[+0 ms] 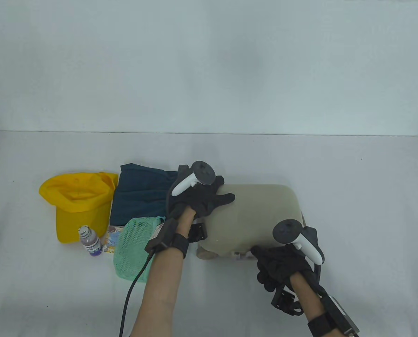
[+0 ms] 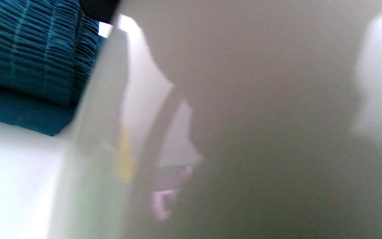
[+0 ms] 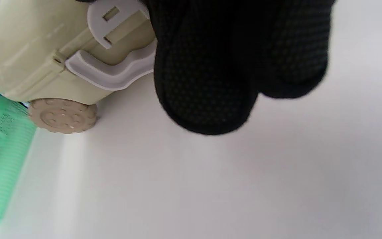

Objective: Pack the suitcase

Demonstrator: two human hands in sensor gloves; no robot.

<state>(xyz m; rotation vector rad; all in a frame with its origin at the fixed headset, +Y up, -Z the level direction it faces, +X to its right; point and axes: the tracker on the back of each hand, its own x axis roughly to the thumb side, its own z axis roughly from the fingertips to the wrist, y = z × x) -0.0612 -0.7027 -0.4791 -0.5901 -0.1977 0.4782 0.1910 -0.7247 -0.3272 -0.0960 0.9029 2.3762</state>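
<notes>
From the table view, the closed suitcase (image 1: 254, 217) lies on the counter (image 1: 352, 196), steadied by the flat-fingered left hand (image 1: 198, 200). In the right wrist view, the right hand (image 3: 237, 63) is curled at the latch (image 3: 111, 71); opening is judged next, requiring release.

Table view: bright, even, diffuse light, sharp focus, only faint soft shadows on the white counter (image 1: 300, 158). Left wrist view: badly blurred, the smooth beige hard-shell suitcase (image 2: 260, 116) fills it, washed-out glare at lower left. Right wrist view: black gloved fingers (image 3: 207, 73) soft, underexposed, close.
</notes>
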